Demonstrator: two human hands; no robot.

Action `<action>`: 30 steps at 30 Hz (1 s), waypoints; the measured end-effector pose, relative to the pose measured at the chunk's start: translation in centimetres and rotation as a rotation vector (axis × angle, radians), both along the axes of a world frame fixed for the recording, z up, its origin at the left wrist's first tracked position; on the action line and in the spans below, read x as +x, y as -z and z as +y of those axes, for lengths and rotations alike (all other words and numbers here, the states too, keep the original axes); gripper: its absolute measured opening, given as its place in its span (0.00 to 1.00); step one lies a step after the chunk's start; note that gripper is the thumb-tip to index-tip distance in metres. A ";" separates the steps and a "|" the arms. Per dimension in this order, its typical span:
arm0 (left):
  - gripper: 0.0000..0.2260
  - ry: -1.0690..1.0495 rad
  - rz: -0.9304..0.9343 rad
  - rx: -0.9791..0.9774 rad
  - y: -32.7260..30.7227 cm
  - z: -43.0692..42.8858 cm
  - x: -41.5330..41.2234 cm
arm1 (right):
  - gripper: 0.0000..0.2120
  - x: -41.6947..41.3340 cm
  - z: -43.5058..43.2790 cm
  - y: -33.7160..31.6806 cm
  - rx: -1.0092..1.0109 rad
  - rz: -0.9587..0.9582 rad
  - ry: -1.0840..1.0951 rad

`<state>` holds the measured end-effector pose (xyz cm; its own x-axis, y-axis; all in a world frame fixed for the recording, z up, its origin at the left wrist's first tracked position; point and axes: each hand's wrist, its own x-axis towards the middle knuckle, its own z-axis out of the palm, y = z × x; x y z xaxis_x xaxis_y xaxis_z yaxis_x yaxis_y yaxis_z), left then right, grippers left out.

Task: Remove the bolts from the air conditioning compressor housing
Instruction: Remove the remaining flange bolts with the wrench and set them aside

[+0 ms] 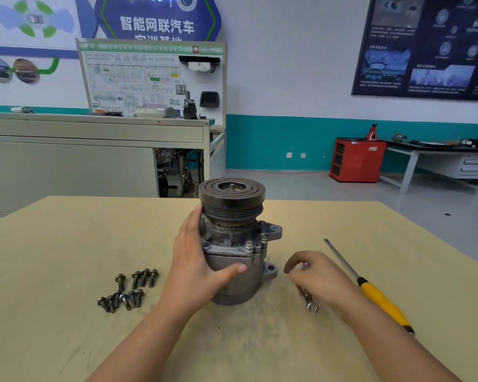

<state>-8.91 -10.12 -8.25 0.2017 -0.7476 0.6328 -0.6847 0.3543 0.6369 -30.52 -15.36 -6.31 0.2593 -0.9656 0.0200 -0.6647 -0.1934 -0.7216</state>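
The grey air conditioning compressor (236, 244) stands upright on the table (66, 244), its dark grooved pulley (231, 198) on top. My left hand (196, 260) wraps around its left side, thumb across the front of the housing. Two bolts (255, 244) still sit in the flange on the right front. My right hand (316, 277) hovers just right of the housing, fingers curled around a small metal wrench (309, 301) whose ring end pokes out below the palm. Several removed bolts (129, 290) lie in a loose pile to the left.
A yellow-handled screwdriver (370, 290) lies diagonally on the table to the right of my right hand. Beyond the table stand a grey workbench (94, 150), a wiring display board (152, 81), a red cabinet (356, 159) and another bench at the far right.
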 end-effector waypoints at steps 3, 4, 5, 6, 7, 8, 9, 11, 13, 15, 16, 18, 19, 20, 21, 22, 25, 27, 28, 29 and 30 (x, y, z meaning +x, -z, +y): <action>0.53 -0.004 0.006 0.003 0.0 -0.1 0.0 | 0.14 0.1 -0.1 -1.6 0.187 -0.615 -0.007; 0.53 -0.003 0.008 0.002 0.0 -0.1 0.0 | 0.14 0.3 0.0 -2.1 0.247 -0.783 -0.029; 0.53 -0.003 0.008 0.002 0.1 -0.1 0.0 | 0.14 0.5 0.2 -2.7 0.303 -0.932 -0.055; 0.52 -0.001 0.008 0.003 0.1 -0.1 0.0 | 0.14 0.8 0.5 -3.3 0.341 -1.060 -0.090; 0.52 0.001 0.009 0.006 0.1 0.0 0.0 | 0.11 1.2 0.9 -3.7 0.353 -1.165 -0.132; 0.52 0.002 0.012 0.012 0.2 0.0 0.0 | 0.08 1.6 1.3 -4.0 0.337 -1.255 -0.180; 0.52 0.000 0.015 0.018 0.2 0.0 0.0 | 0.06 2.1 1.8 -4.2 0.298 -1.319 -0.221; 0.51 -0.004 0.007 0.014 0.4 0.0 -0.1 | 0.04 3.0 2.7 -4.2 0.151 -1.350 -0.273; 0.49 -0.020 0.004 0.024 0.6 0.1 -0.4 | 0.07 3.8 3.4 -4.0 -0.033 -1.271 -0.297; 0.48 -0.044 0.037 0.076 0.8 0.0 -0.5 | 0.10 4.1 4.3 -3.5 -0.217 -1.124 -0.268; 0.47 -0.049 0.059 0.104 0.9 0.0 -0.6 | 0.11 4.2 4.5 -3.1 -0.296 -1.048 -0.237; 0.47 -0.046 0.087 0.130 1.0 -0.1 -0.6 | 0.12 4.3 4.8 -2.5 -0.408 -0.929 -0.211; 0.46 -0.045 0.090 0.131 1.1 -0.1 -0.6 | 0.11 4.3 5.0 -2.3 -0.443 -0.893 -0.212; 0.46 -0.048 0.088 0.128 1.1 -0.1 -0.7 | 0.11 4.4 5.0 -2.1 -0.475 -0.864 -0.208; 0.45 -0.051 0.085 0.124 1.1 0.0 -0.7 | 0.10 4.4 5.0 -2.0 -0.526 -0.828 -0.190; 0.45 -0.052 0.083 0.119 1.1 0.0 -0.7 | 0.08 4.4 5.0 -1.9 -0.605 -0.771 -0.167; 0.45 -0.051 0.079 0.094 1.1 0.0 -0.9 | 0.05 4.4 5.0 -1.7 -0.865 -0.586 -0.130; 0.44 -0.051 0.077 0.084 1.1 0.0 -0.9 | 0.07 4.5 5.0 -1.5 -0.964 -0.534 -0.119; 0.44 -0.051 0.079 0.082 1.1 0.0 -0.9 | 0.07 4.5 5.0 -1.4 -0.997 -0.512 -0.110; 0.44 -0.051 0.081 0.083 1.1 0.0 -0.9 | 0.07 4.6 5.0 -1.3 -1.026 -0.482 -0.099; 0.44 -0.051 0.082 0.084 1.1 0.0 -0.9 | 0.07 4.6 5.0 -1.3 -1.049 -0.449 -0.089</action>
<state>-9.84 -10.08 -9.38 0.2890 -0.7850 0.5480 -0.6448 0.2635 0.7175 -25.91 -10.40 -5.03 0.0921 -0.3970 0.9132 -0.3413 -0.8741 -0.3456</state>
